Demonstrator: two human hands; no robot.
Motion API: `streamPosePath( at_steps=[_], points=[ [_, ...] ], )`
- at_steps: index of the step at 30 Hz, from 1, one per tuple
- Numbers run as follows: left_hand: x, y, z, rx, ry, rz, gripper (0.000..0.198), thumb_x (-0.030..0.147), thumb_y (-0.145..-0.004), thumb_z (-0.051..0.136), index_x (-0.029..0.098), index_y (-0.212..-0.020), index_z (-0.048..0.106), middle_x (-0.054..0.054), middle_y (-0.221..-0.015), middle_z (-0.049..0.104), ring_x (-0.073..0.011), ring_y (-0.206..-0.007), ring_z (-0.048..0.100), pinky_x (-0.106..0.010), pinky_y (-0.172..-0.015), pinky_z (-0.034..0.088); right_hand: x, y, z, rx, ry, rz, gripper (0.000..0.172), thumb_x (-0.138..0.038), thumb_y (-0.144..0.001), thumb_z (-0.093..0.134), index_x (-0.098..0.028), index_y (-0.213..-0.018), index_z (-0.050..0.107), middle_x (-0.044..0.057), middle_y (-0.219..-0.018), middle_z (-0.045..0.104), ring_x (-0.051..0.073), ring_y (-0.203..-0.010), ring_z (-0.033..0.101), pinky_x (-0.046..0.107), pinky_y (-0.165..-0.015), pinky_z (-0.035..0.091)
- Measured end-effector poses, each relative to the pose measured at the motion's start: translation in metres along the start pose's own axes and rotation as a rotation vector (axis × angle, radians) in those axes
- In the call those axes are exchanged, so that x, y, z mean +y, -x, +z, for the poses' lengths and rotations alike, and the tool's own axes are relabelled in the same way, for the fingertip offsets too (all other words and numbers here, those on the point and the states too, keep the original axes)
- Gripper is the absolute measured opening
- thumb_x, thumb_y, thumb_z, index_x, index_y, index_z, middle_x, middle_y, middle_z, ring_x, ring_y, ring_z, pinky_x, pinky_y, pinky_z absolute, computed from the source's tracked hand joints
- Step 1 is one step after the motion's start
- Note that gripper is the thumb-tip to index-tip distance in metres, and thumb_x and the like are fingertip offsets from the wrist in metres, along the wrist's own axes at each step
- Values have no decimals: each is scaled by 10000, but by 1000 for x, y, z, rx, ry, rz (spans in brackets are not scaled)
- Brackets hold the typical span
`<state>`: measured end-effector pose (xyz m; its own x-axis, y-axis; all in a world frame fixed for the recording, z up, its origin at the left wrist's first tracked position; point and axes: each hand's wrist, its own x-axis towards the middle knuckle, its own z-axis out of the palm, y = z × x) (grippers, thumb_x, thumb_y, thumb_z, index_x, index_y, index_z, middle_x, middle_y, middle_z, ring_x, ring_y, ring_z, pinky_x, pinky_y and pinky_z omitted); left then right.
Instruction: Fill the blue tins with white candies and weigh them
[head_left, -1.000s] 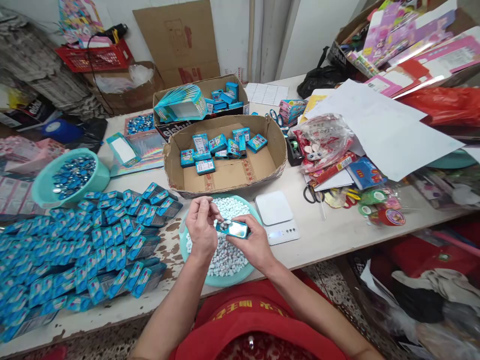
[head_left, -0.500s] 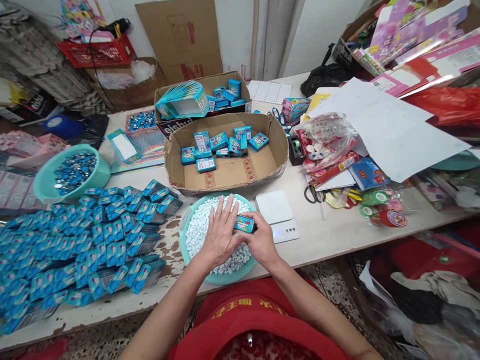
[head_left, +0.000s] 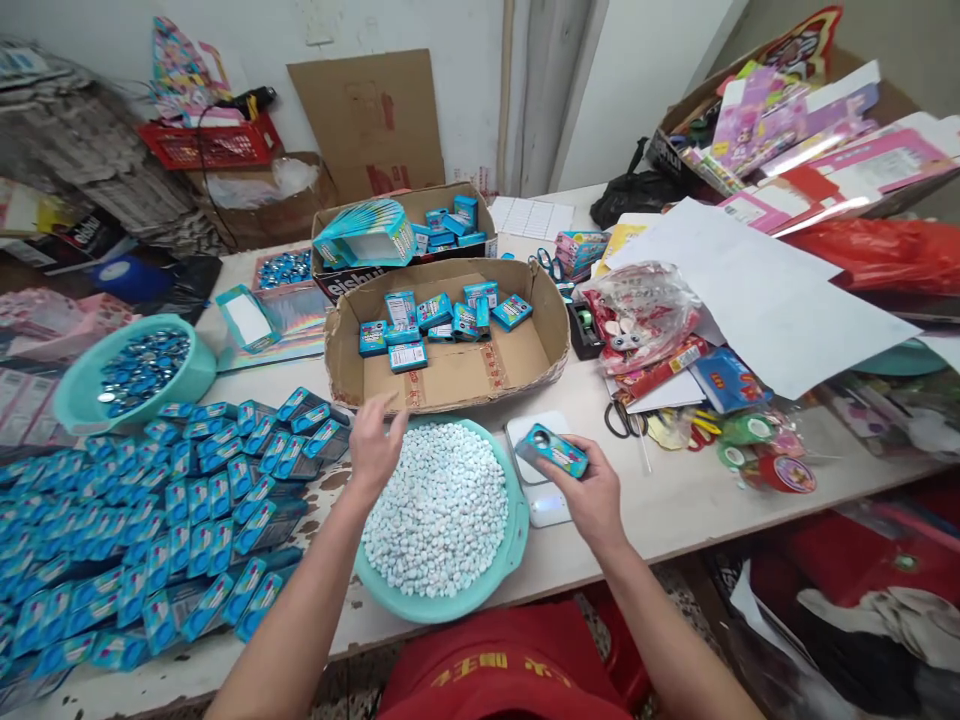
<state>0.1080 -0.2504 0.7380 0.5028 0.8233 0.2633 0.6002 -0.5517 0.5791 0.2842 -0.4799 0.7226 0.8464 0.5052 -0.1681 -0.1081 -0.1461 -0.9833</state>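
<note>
My right hand (head_left: 589, 495) grips a small blue tin (head_left: 553, 450) and holds it over the white scale (head_left: 541, 460). My left hand (head_left: 375, 445) hovers with fingers loosely spread at the left rim of a teal basin (head_left: 517, 530) filled with small white tablets (head_left: 439, 510). To its left lies a wide spread of several blue tins (head_left: 187, 510) on the table. Beyond the basin stands an open cardboard box (head_left: 555, 320) holding several small blue cartons (head_left: 439, 315).
A teal bowl (head_left: 75, 395) of shiny blue lids sits far left. A second cardboard box (head_left: 405, 225) with blue cartons stands behind. Scissors (head_left: 626, 420), tape rolls (head_left: 765, 440), a plastic bag of toys (head_left: 645, 310) and white paper sheets (head_left: 757, 290) crowd the right side.
The right hand carried the blue tin from above the tablet basin rightward to the scale. The left hand left the tin and moved left toward the spread of tins.
</note>
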Motion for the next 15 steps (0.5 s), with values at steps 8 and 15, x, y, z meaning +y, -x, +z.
streamPosePath(
  at_steps=[8, 15],
  points=[
    [-35, -163, 79, -337, -187, -594, 770, 403, -596, 767, 38, -1180, 424, -294, -1241, 512, -393, -1192, 472, -473, -955, 390, 69, -60, -14, 66, 79, -20, 444, -404, -555, 760, -173, -898, 599, 35, -833, 656, 206, -771, 610, 373, -746, 502],
    [-41, -163, 119, -175, -198, -730, 835, 353, -533, 784, 11, -1173, 369, -369, -1335, 349, -447, -1237, 395, -551, -966, 356, 81, -70, -28, 7, 127, -66, 611, -412, -597, 766, -162, -1105, 538, 112, -1146, 601, 245, -1069, 563, 439, -940, 441]
  ],
)
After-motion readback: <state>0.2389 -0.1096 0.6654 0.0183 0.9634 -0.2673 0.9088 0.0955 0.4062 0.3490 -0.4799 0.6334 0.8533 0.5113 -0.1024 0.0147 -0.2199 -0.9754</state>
